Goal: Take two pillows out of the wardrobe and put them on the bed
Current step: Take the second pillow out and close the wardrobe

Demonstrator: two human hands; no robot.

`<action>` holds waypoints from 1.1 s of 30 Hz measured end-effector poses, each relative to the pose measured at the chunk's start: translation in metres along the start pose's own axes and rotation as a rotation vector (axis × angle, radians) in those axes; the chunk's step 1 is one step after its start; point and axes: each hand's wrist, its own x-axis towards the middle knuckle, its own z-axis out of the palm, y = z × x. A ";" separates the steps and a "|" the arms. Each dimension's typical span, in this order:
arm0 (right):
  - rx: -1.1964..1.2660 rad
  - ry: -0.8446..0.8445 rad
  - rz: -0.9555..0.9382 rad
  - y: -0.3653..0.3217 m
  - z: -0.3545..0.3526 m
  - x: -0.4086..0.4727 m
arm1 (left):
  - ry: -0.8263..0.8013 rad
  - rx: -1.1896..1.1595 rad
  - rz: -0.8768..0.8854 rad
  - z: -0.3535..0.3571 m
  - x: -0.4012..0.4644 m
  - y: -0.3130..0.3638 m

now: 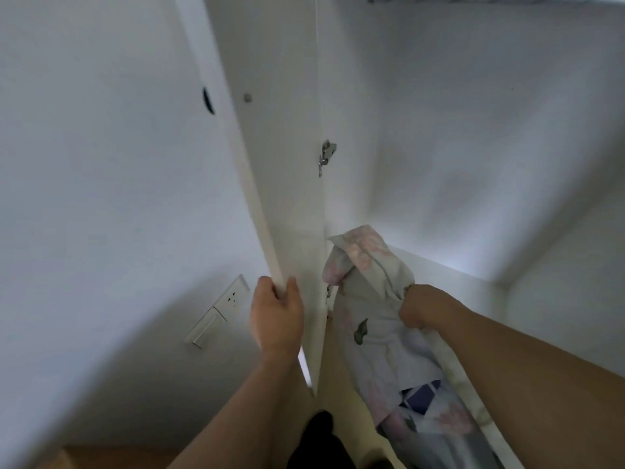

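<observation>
Gripping the edge of the wardrobe door (pixel 287 198), the person's left hand (pixel 277 316) is pinching it between thumb and fingers, seemingly keeping it swung wide so the opening stays clear. Their right hand (pixel 422 308) is bunching up the floral pillow (pixel 375 333) in a closed fist. The pillow is hanging half out of the wardrobe (pixel 473 130), its upper corner at the shelf edge.

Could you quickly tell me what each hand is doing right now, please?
Left hand: closed on the edge of the wardrobe door.
Right hand: closed on the floral pillow.
</observation>
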 end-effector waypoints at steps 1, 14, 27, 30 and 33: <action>-0.008 -0.006 0.008 0.005 -0.001 0.000 | -0.036 -0.018 0.014 0.005 -0.007 0.005; 0.106 0.006 0.213 0.101 -0.015 -0.014 | -0.343 -0.031 0.057 0.093 -0.056 0.081; 0.287 0.098 0.365 0.157 -0.025 -0.022 | -0.463 -0.038 0.859 0.163 -0.065 0.142; 0.273 0.113 0.375 0.157 -0.032 -0.018 | -0.528 0.226 1.007 0.175 -0.053 0.144; 0.261 0.113 0.398 0.153 -0.038 -0.014 | -0.561 0.416 1.052 0.184 -0.038 0.143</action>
